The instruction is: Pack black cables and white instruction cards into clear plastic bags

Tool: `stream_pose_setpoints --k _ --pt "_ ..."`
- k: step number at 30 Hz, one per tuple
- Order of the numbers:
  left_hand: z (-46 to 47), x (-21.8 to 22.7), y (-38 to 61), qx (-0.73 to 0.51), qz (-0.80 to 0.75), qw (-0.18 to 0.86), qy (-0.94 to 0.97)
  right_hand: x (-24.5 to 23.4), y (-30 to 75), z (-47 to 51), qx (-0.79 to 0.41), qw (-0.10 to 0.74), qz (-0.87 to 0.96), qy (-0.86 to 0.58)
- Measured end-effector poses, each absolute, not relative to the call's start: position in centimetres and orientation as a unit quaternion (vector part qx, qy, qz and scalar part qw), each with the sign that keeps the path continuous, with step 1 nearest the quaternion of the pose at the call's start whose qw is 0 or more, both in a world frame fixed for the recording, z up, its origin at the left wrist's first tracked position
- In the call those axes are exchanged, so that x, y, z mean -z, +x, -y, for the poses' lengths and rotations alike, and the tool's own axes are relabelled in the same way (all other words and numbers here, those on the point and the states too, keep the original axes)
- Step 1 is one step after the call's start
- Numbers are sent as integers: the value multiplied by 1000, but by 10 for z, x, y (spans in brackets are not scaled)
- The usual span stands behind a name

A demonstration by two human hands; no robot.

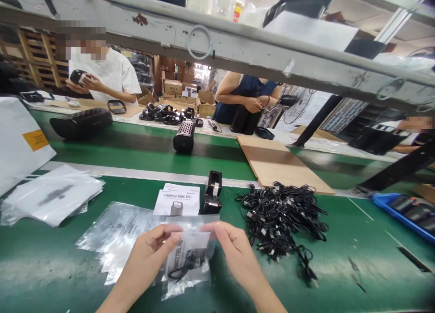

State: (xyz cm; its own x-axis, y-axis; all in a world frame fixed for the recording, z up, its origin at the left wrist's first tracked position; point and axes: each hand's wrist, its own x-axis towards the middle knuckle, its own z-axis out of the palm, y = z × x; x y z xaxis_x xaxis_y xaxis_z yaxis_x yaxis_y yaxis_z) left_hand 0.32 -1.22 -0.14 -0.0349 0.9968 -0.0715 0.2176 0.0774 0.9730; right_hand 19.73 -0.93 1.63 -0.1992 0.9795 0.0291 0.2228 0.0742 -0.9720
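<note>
A clear plastic bag (176, 289) lies in front of me, with a black cable (190, 264) and a printed manual inside it. My left hand (146, 254) pinches the bag's upper edge between thumb and fingers. On the opposite side, my right hand (234, 251) grips the same edge at its corner. Just beyond the bag is a stack of manuals (176, 197) reading "THUNDERTRAIL PRO". A black tape dispenser (212, 193) stands beside that stack. Flat plastic bags (115, 233) are spread at left, partly under my left wrist.
A heap of black cables (282, 217) lies at right, near a blue tray (404, 213). Printed bags (56, 193) are piled at far left. Black speakers (183, 136) and a wooden board (278, 163) rest on the green surface beyond. Other people work across the line.
</note>
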Motion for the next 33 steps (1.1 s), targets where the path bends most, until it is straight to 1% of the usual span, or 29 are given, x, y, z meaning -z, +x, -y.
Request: stream_pose_setpoints --k 2,5,9,13,16,19,21,22,23,25,28,33 --pt "14 1 6 -441 -577 461 509 -14 197 9 -487 402 604 -486" --pt "15 -2 6 -454 -577 468 492 -12 197 8 -471 395 617 -491" --pt "15 -8 1 -461 -566 480 486 -12 198 5 -454 407 631 -480" --pt "15 -13 2 -486 -533 561 405 -9 200 5 -422 417 665 -453" --pt "14 -8 10 -444 -532 595 407 -5 201 7 -401 418 696 -425" --pt "14 3 14 -400 -551 559 473 -3 204 2 -326 436 713 -442" --pt "13 12 12 -403 -564 519 500 -1 208 -10 -263 471 662 -520" --pt "13 15 10 -407 -569 504 506 0 210 -18 -253 481 621 -565" --pt "13 18 9 -410 -574 493 509 0 211 -26 -261 481 582 -602" --pt "13 22 5 -414 -579 476 516 3 211 -44 -313 459 532 -639" --pt "14 26 3 -425 -587 447 524 6 206 -61 -387 446 497 -636" --pt "13 27 3 -450 -590 427 517 8 192 -53 -476 486 428 -596"
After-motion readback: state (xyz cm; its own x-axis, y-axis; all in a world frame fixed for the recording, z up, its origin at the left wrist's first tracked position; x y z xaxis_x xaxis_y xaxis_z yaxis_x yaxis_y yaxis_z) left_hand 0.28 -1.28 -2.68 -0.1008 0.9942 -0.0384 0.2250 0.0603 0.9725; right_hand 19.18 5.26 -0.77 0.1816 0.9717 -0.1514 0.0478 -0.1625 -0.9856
